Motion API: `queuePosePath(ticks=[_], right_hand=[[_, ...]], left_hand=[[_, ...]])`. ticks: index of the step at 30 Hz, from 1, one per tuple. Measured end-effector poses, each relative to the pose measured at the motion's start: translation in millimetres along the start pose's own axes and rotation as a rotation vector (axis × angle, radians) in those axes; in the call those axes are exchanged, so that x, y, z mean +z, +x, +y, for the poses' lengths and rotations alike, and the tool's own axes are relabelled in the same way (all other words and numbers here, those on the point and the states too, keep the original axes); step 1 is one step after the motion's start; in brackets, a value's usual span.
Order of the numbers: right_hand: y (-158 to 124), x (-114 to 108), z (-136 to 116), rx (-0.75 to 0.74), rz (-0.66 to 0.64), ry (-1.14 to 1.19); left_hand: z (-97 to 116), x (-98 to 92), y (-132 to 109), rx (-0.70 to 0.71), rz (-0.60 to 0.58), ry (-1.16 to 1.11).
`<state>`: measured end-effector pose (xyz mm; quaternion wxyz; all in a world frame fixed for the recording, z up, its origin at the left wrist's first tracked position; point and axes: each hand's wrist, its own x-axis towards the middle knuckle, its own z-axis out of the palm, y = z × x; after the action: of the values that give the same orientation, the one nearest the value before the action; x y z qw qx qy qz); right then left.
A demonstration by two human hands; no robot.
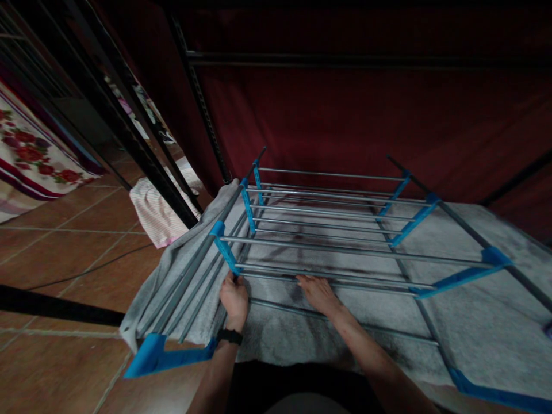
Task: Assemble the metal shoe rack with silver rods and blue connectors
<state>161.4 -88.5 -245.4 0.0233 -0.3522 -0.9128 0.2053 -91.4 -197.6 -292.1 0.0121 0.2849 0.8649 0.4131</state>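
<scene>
A rack of grey metal rods with blue plastic brackets (227, 253) lies on a grey cloth (280, 339) in front of me. My left hand (234, 299), with a black band on the wrist, has its fingers closed around the lower end of the front left bracket, where a rod meets it. My right hand (319, 294) rests at the front lower rods, its fingers curled over a rod near the middle. Its fingertips are partly hidden. A lower crossbar (293, 311) runs beneath both forearms.
Black metal posts (129, 132) stand at the left, and a dark red curtain (345, 115) hangs behind. A striped cloth (159, 210) lies beyond the grey cloth. A flowered cloth (32, 149) hangs at far left above the tiled floor (64, 264).
</scene>
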Motion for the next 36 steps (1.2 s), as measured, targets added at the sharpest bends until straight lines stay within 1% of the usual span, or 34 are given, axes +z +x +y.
queuePosePath(ticks=[8, 13, 19, 26, 30, 34, 36], right_hand=[[2.7, 1.6, 3.2, 0.002, -0.008, 0.029], [4.7, -1.1, 4.2, 0.025, -0.057, 0.012], [6.8, -5.8, 4.2, 0.034, -0.094, 0.011], [9.4, -11.0, 3.7, 0.029, -0.138, 0.008], [3.7, -8.7, -1.6, -0.002, -0.076, -0.044], [-10.7, -2.1, -3.6, 0.021, 0.109, -0.081], [-15.3, 0.2, -1.4, 0.04, 0.183, -0.099]], left_hand=[[0.2, 2.1, -2.5, 0.006, 0.017, 0.068], [6.8, 1.8, -3.9, -0.017, 0.045, 0.118], [15.3, -2.5, -5.6, -0.045, 0.014, 0.191], [22.7, -3.7, -7.6, -0.072, 0.034, 0.198], [28.1, -7.5, -7.8, -0.083, 0.027, 0.214], [24.4, -12.8, -5.9, -0.012, -0.024, 0.208], [15.9, -11.2, -1.1, -0.028, -0.016, 0.217]])
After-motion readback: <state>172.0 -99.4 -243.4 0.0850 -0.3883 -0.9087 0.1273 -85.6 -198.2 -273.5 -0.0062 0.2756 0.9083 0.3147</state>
